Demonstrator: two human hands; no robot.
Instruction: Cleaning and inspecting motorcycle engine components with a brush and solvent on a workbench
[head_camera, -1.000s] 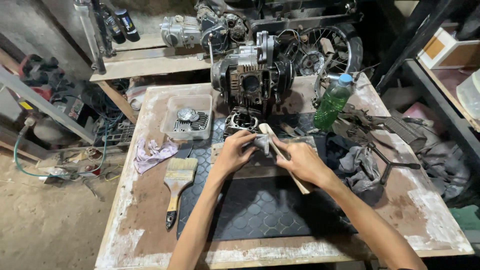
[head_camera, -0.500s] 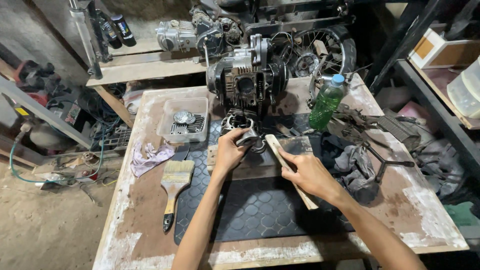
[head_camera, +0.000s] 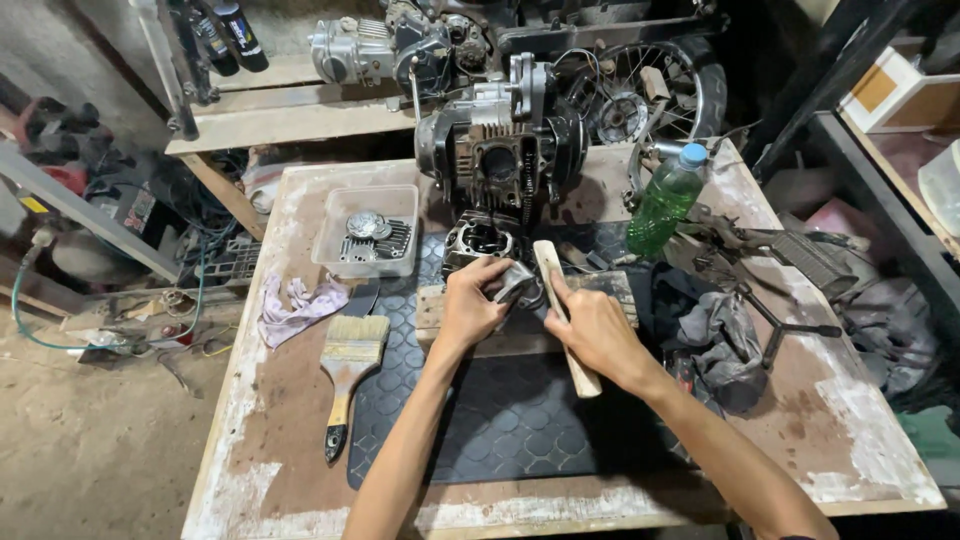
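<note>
A small grey metal part (head_camera: 517, 282) is pinched closed in the left hand (head_camera: 470, 305) while the right hand (head_camera: 590, 335) is wrapped around a wooden handle (head_camera: 562, 315), so 1 glancing blow could knock the part loose or bruise the fingers (head_camera: 492, 270).

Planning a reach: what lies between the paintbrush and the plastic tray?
Head view: a crumpled pale purple rag lies on the table between the paintbrush and the clear plastic tray.

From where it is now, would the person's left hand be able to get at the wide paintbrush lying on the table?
Probably yes. The wooden-handled paintbrush lies just left of the left hand, nothing between them, but that hand grips a small metal part it would have to release first.
</note>
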